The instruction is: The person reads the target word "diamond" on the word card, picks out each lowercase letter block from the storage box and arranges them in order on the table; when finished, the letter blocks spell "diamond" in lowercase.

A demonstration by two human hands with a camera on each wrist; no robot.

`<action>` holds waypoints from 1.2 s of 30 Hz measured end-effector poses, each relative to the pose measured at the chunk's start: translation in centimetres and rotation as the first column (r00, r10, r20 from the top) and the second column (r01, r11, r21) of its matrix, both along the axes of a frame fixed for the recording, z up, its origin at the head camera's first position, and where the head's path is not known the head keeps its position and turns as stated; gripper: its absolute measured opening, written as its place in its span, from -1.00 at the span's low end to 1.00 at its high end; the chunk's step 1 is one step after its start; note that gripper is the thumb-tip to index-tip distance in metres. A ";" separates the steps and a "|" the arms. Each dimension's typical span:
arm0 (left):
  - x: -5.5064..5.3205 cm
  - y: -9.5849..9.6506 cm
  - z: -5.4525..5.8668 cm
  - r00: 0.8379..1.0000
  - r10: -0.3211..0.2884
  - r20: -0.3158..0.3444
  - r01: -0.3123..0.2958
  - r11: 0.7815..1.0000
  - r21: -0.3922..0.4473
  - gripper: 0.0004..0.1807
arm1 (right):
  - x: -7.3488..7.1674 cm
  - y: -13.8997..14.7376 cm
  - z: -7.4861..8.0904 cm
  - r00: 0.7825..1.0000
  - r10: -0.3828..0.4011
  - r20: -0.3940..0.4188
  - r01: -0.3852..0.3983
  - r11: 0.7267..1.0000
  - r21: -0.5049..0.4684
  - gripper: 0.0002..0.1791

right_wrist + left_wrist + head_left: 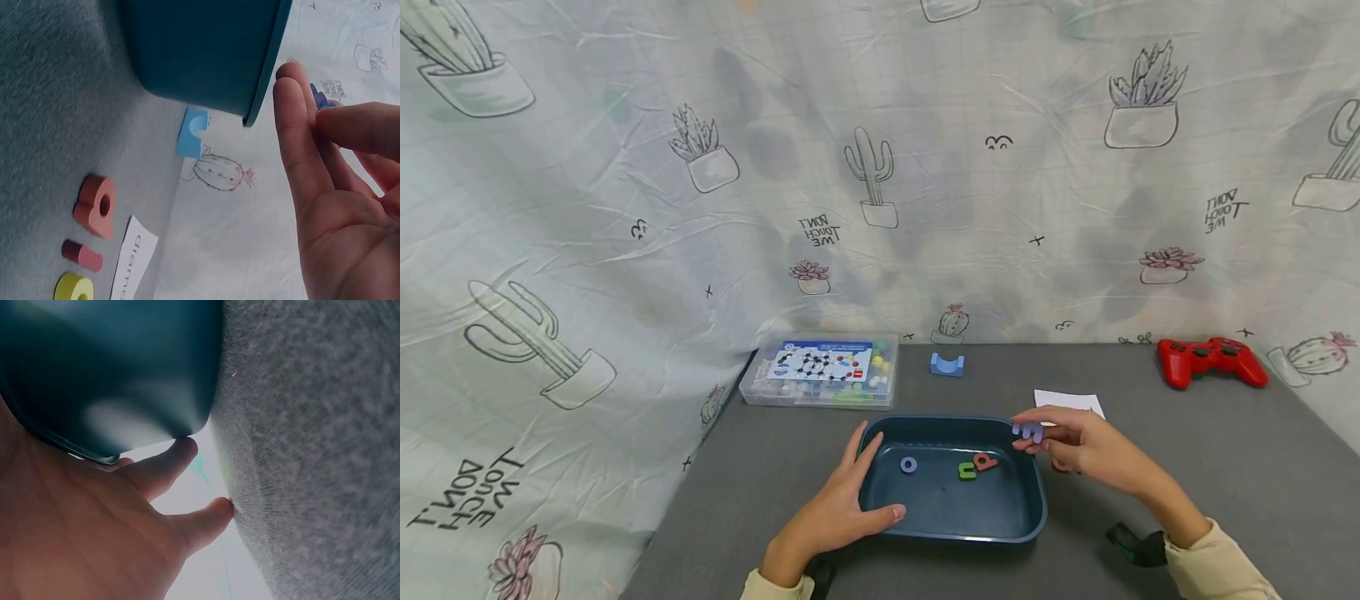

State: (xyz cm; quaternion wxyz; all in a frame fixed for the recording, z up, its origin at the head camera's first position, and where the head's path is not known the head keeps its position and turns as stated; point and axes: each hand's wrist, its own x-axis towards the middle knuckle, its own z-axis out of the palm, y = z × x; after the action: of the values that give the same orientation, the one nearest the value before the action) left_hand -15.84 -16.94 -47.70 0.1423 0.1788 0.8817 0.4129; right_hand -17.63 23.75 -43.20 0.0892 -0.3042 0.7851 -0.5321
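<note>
You wear long, pale cream sleeves: the right sleeve (1219, 564) shows a larger part, with soft folds in its cloth, while of the left sleeve (773, 587) only the short end is visible. Beside your right wrist (1182, 512) there is a curved dark piece (1144, 550), almost black. Near your left wrist (786, 557) is a smaller black piece (823, 577), whose exact form I cannot tell. Your left hand (841, 505) and right hand (1096, 447) are bare, with slender fingers (294, 128) and a finely creased right palm (347, 234).

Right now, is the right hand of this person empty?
No, the right hand pinches a purple piece near the far right corner of the tray.
</note>
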 end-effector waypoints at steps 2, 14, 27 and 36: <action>0.0 0.0 0.0 1.000 0.000 0.004 0.000 1.000 0.004 0.18 | 0.0 0.2 0.0 1.000 -0.014 -0.012 0.015 1.000 0.012 -0.60; 0.1 -0.1 0.2 1.000 -0.013 -0.002 0.013 1.000 0.021 0.13 | 0.1 0.4 -0.2 0.994 -0.027 -0.109 0.032 0.998 0.046 -0.78; 0.0 0.0 0.1 1.000 -0.011 -0.006 0.011 1.000 0.018 0.11 | 0.3 -0.3 -0.3 0.995 -0.097 -0.018 0.097 0.995 0.001 -0.71; 0.0 -0.1 0.1 1.000 -0.015 0.005 0.015 0.999 0.030 0.12 | 0.2 -0.5 -0.5 0.996 -0.082 0.017 0.083 0.995 -0.049 -0.81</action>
State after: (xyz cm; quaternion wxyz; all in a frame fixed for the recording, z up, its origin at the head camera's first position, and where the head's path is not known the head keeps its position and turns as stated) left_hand -15.85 -17.05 -47.62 0.1449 0.1866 0.8737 0.4253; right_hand -17.40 23.24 -43.68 0.0655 -0.2697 0.7828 -0.5570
